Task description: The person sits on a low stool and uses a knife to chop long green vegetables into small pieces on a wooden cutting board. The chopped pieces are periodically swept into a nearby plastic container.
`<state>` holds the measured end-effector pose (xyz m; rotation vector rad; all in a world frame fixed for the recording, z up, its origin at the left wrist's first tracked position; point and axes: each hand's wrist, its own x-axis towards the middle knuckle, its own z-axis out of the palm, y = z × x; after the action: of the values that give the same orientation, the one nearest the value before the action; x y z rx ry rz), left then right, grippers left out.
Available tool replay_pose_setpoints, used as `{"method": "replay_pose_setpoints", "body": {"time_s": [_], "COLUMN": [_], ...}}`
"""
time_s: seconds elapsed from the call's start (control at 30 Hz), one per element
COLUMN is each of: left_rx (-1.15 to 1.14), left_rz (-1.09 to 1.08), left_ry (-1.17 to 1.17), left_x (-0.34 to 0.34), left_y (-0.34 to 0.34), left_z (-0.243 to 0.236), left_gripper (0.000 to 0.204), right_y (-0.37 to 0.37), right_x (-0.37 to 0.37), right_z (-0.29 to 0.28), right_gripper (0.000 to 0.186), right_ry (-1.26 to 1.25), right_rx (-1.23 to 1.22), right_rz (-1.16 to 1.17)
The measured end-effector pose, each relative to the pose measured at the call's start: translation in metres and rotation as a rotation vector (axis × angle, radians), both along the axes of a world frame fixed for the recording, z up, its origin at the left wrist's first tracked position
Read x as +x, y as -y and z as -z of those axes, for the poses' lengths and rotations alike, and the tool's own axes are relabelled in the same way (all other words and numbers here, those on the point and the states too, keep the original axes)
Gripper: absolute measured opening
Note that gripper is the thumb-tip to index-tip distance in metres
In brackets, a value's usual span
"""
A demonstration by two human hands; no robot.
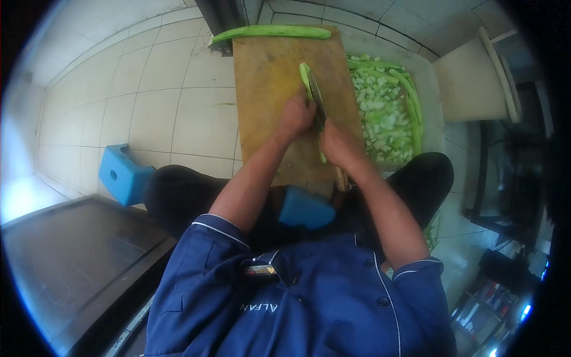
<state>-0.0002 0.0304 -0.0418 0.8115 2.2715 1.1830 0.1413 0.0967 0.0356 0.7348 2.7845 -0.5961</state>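
A long, slim green gourd (305,71) lies lengthwise on a worn wooden cutting board (262,77). My left hand (298,113) is closed around it near the middle of the board. In my right hand (341,144) is a knife (317,98), its blade pointing away from me and running along the gourd's right side, close to my left fingers. My right fist hides most of the handle. Part of the gourd's near end shows between my wrists. Another long green gourd (273,31) rests across the far edge of the board, overhanging it on the left.
Right of the board stands a pale tub (436,107) with chopped pale-green pieces (380,116) and long green strips along its sides. Blue plastic stools (122,175) are on the tiled floor near my legs. A cream container (476,77) stands at the far right.
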Motion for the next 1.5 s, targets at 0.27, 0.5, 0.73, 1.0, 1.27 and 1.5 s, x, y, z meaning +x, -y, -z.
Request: {"method": "replay_pose_setpoints", "body": {"time_s": [0.27,0.5,0.73,1.0,1.27,1.5], "left_rx": [-0.006,0.027,-0.018,-0.022,-0.010,0.050], "left_rz": [-0.001,-0.020,0.021,0.031,0.029,0.089], "left_ry": [-0.012,0.015,-0.045,0.060,0.005,0.419], "left_x": [0.000,0.000,0.003,0.001,-0.001,0.013], "left_y": [0.000,-0.001,-0.004,-0.001,-0.002,0.028], "left_z": [0.002,0.005,0.000,-0.002,0.006,-0.043], "left_gripper": [0.068,0.067,0.070,0.069,0.063,0.072], "right_y": [0.002,0.010,0.014,0.026,0.036,0.035], "right_x": [0.017,0.021,0.032,0.049,0.059,0.059], "right_z": [0.008,0.006,0.013,0.020,0.008,0.000], "right_gripper": [0.025,0.025,0.026,0.023,0.028,0.026], "right_ry": [-0.003,0.007,-0.037,-0.016,0.005,-0.082], "right_rx": [-0.013,0.008,0.003,-0.016,-0.058,-0.146], "right_rz": [-0.033,-0.015,-0.002,0.074,0.043,0.070]}}
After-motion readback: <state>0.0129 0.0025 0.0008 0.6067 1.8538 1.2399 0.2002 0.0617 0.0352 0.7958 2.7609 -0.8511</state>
